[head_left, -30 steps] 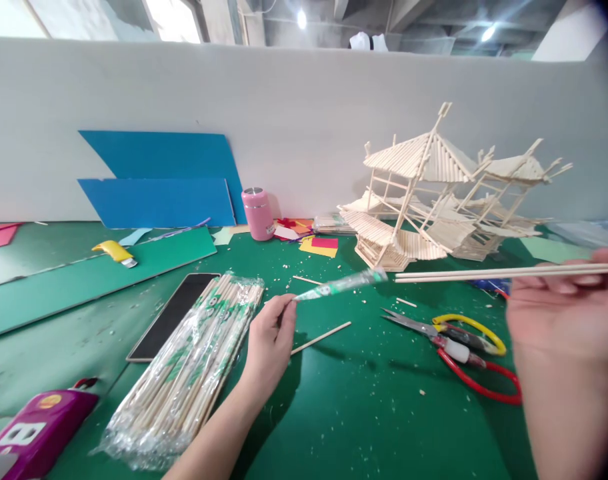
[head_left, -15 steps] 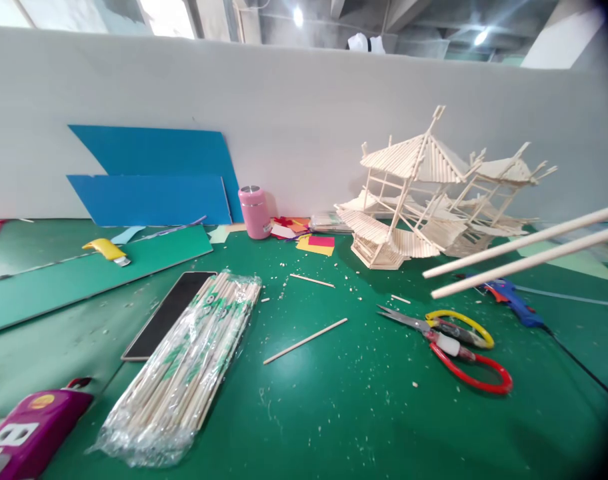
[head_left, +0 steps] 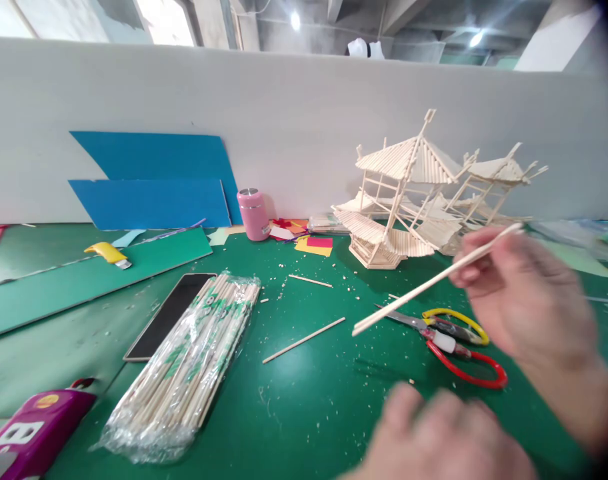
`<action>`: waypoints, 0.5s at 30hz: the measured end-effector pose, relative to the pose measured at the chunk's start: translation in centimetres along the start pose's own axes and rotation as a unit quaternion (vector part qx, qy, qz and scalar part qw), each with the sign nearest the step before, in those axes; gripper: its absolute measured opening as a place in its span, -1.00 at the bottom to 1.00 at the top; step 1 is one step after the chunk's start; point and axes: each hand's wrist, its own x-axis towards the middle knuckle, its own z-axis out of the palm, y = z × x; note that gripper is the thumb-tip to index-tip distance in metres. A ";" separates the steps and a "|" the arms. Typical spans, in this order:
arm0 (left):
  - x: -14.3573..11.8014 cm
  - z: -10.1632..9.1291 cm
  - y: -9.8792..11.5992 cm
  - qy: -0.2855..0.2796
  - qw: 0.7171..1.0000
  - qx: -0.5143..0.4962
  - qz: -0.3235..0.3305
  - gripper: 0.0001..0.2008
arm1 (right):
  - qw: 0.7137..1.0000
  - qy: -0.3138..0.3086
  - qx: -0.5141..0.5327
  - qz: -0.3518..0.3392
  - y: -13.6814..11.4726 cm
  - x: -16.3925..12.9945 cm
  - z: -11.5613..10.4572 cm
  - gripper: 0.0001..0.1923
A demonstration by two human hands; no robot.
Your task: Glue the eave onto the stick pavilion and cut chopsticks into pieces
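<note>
My right hand is raised over the green table at the right and grips a pair of wooden chopsticks, which slant down to the left above the scissors. My left hand comes in blurred at the bottom edge; whether it holds anything does not show. A plastic-wrapped bundle of chopsticks lies at the left of centre. A single loose stick lies on the mat between bundle and scissors.
A stick-built model pavilion stands at the back right against the white wall. A pink cup, blue boards, a dark phone, a yellow cutter and a magenta case lie to the left. Coloured paper scraps sit mid-back.
My right hand has come back into view with the chopsticks, now tilted down-left over the scissors. My left hand, out of view half a second ago without the wrapper sleeve, has re-entered at the bottom.
</note>
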 end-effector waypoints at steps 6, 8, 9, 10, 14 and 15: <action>-1.5 -3.6 -8.4 0.174 0.953 -0.014 -0.247 -0.76 | 0.981 0.082 0.097 0.147 6.3 -3.0 1.6 -0.85; -1.8 -3.2 -9.6 0.127 0.952 -0.100 -0.261 -0.73 | 0.971 0.101 0.122 0.179 7.5 -3.5 2.1 -0.84; -2.0 -2.8 -9.8 0.121 0.949 -0.125 -0.265 -0.71 | 0.968 0.105 0.128 0.190 7.9 -3.6 2.2 -0.83; -2.1 -2.4 -9.8 0.119 0.947 -0.142 -0.264 -0.70 | 0.966 0.106 0.130 0.196 8.2 -3.7 2.2 -0.82; -2.4 -1.4 -9.2 0.106 0.950 -0.165 -0.242 -0.71 | 0.966 0.114 0.125 0.196 8.7 -3.6 1.7 -0.81; -2.4 -1.2 -9.1 0.098 0.954 -0.156 -0.237 -0.73 | 0.966 0.116 0.123 0.195 8.7 -3.6 1.6 -0.82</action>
